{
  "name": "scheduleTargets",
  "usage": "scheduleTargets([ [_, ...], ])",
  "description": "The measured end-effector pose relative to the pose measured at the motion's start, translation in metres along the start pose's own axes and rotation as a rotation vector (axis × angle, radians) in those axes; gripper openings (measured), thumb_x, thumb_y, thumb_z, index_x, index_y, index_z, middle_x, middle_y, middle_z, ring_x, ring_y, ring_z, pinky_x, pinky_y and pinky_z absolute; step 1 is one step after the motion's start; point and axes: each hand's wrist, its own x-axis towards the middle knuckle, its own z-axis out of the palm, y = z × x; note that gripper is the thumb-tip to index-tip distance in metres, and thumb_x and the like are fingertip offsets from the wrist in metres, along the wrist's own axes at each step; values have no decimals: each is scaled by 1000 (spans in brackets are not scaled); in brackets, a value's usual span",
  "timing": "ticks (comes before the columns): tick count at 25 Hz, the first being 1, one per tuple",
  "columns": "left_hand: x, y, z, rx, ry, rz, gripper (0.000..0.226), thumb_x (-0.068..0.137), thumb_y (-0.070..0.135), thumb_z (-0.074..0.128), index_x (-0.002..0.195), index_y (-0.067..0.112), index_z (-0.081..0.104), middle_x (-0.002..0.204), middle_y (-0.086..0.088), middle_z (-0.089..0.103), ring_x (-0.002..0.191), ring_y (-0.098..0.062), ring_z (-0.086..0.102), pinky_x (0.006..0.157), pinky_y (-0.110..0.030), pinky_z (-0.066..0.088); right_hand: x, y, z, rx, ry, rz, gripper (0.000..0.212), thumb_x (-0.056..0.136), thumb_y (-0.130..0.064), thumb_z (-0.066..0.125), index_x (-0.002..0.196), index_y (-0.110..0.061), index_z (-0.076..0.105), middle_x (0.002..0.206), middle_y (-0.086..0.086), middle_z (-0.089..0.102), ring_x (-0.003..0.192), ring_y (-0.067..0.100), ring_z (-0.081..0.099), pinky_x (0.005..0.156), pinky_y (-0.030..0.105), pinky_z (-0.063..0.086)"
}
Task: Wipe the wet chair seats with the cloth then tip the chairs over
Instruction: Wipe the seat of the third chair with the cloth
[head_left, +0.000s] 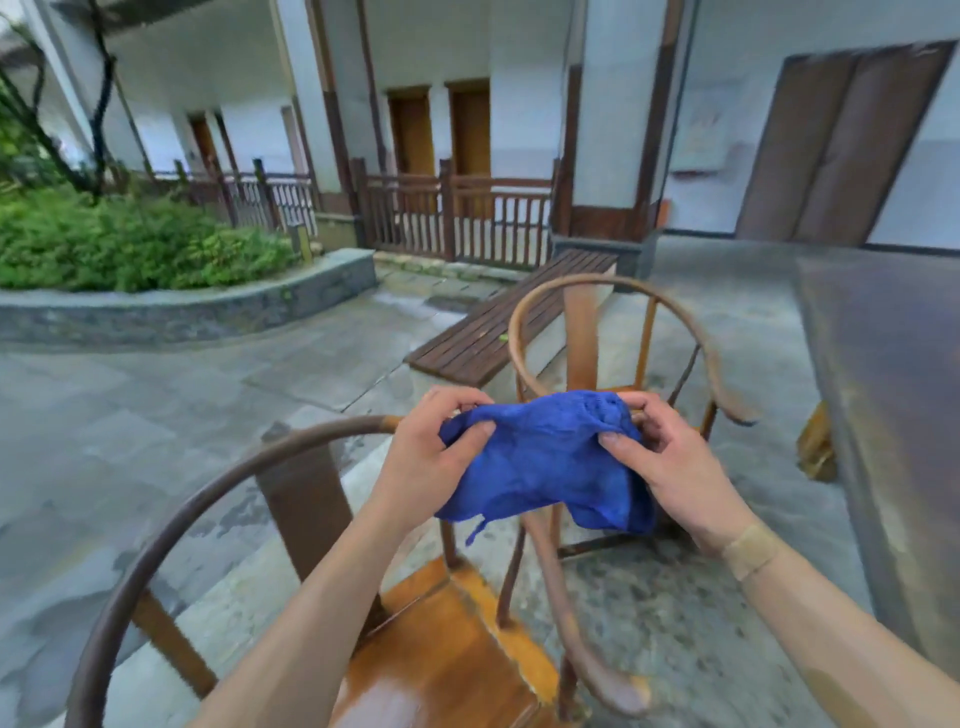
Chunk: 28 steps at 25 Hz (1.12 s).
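Closest to the camera stands the near chair (291, 597), upright, with its round arm rail curving on both sides. Its seat (447, 660) shines and looks wet, so I judge it is not wiped yet.

Above this seat, in the air, both hands hold the blue cloth (545, 462). The left hand (431, 457) pinches the left edge of the cloth between thumb and curled fingers; the right hand (670, 462) pinches the right edge in the same way. A beige plaster (750, 551) sits on the right wrist. The cloth is bunched and stretched between the hands and touches no chair; it seems the person is arranging or folding it before wiping.

Just behind the cloth is the second chair (613, 332), also upright. Its seat is mostly hidden by the cloth, so I cannot tell if it is wet or dry.

So the task seems near its beginning: wiping is left for at least the near seat, and both chairs must still be tipped over.

On the right a long dark table (893, 395) stands close to the chairs and could limit the space for tipping on that side. Farther, a slatted wooden bench (498, 322) lies behind the second chair. The stone pavement (156, 405) looks damp in places. Beyond are a railing (457, 218) and a planted bed (124, 244).
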Motion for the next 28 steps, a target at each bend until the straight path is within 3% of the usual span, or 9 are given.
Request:
scheduleTargets([
  [2,24,26,26,-34,-17,64,27,90,4,67,99,29,66,105,5,67,101,-5,61,88,-15,44,0,-15,-38,-2,61,-17,44,91,-4,66,99,-47,66,94,-11,74,90,9,67,86,30,54],
  [6,58,62,94,-131,-68,134,31,89,4,67,97,35,66,105,5,68,103,-12,64,92,-29,49,-10,-28,-112,-31,173,-20,37,92,-5,66,106,-38,61,98,4,72,92,22,67,88,40,54],
  [8,71,76,129,-165,-94,159,37,89,5,68,95,41,65,103,10,68,101,-9,64,91,-27,48,-16,-30,-146,-66,237,-19,44,92,-5,66,99,-48,60,99,16,69,87,24,65,85,43,54],
  [10,83,91,167,-195,-126,181,32,90,3,68,97,35,66,104,8,68,100,-5,63,90,-22,46,-23,-28,-181,-105,296,-2,49,91,-7,67,92,-55,59,102,22,67,82,23,64,82,41,54],
  [13,98,105,211,-236,-160,173,24,91,4,67,98,27,67,106,0,68,99,-5,62,89,-21,45,-27,-19,-219,-88,367,4,42,91,-10,68,97,-51,60,106,15,70,91,25,69,85,41,55],
  [17,126,117,267,-269,-193,194,18,91,5,67,100,22,69,104,2,68,100,-8,63,89,-22,47,-23,-2,-265,-67,473,3,33,90,-13,69,101,-43,62,104,-2,74,97,21,71,87,38,56],
  [23,167,108,321,-301,-192,197,14,92,5,67,99,17,70,100,6,68,95,-1,62,84,-15,45,13,34,-307,-71,509,7,28,90,-18,70,105,-41,63,106,3,73,102,29,69,95,51,54],
  [28,222,78,350,-298,-168,205,19,91,4,67,98,21,70,101,5,68,97,-2,62,85,-12,44,83,67,-331,-71,471,23,30,92,-16,68,103,-43,62,104,2,73,101,30,67,95,52,54],
])
